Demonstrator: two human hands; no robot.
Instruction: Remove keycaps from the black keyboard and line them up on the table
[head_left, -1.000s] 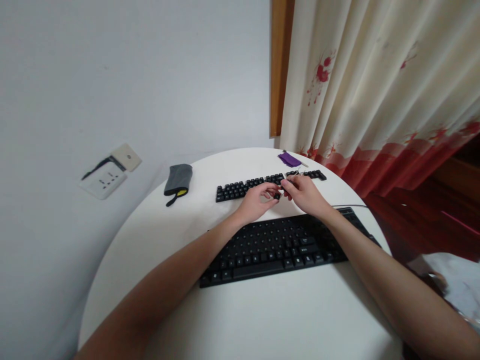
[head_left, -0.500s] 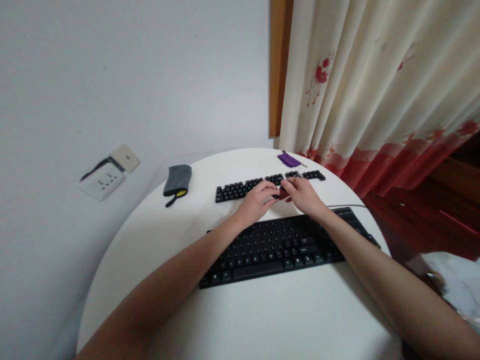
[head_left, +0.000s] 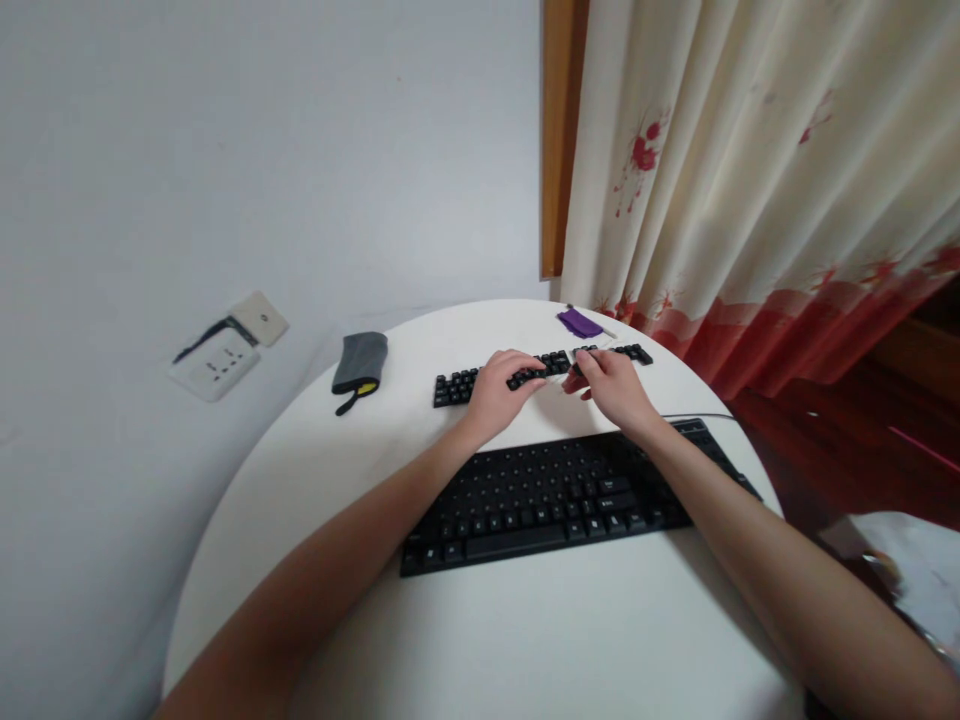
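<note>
A black keyboard [head_left: 517, 540] lies across the white table under my forearms. Its lower keys wear caps, while much of its upper area shows bare key positions. Behind it, loose black keycaps [head_left: 452, 388] stand packed in a long block. My left hand [head_left: 501, 392] reaches over the middle of that block, thumb and fingers apart, with keycaps visible in the gap. At the block's right part, my right hand [head_left: 611, 385] pinches a small dark piece that looks like a keycap [head_left: 578, 368]; the fingers partly cover it.
A grey cloth pouch [head_left: 361, 362] with a black loop lies at the left. Toward the back right is a folded purple cloth [head_left: 579, 322] beside a thin stick. A cable [head_left: 697, 414] runs behind the keyboard. Wall sockets [head_left: 217, 365] and a curtain [head_left: 697, 180] border the table.
My left hand has moved left, away from my right hand, and its fingers have parted. My right hand has shifted slightly to the right. The view has tilted a little.
</note>
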